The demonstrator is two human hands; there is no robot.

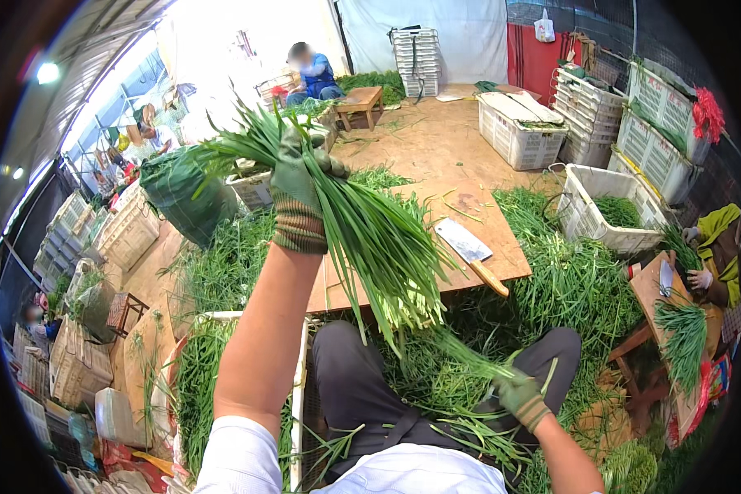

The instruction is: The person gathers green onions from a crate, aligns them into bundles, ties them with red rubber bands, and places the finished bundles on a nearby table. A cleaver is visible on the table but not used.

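Observation:
My left hand (299, 179), in a green work glove with a striped cuff, is raised and closed around a thick bunch of long green leaves (383, 247), probably Chinese chives. The bunch slants down to the right, its pale ends over my lap. Low at the right, my right hand (519, 392), gloved alike, holds a few thin stalks (463, 352) that look blurred. Beyond the bunch lies a wooden board (500, 241) with a cleaver (466, 241) on it, its wooden handle reaching past the near edge. Loose leaves (481, 432) are strewn over my lap.
Heaps of greens (574, 302) surround the board. A white crate (614, 228) stands at the right, another crate of greens (297, 407) beside my left leg. At the right edge a co-worker's gloved hands (699, 279) hold greens by a second board (648, 290). Another person (318, 74) sits at the back.

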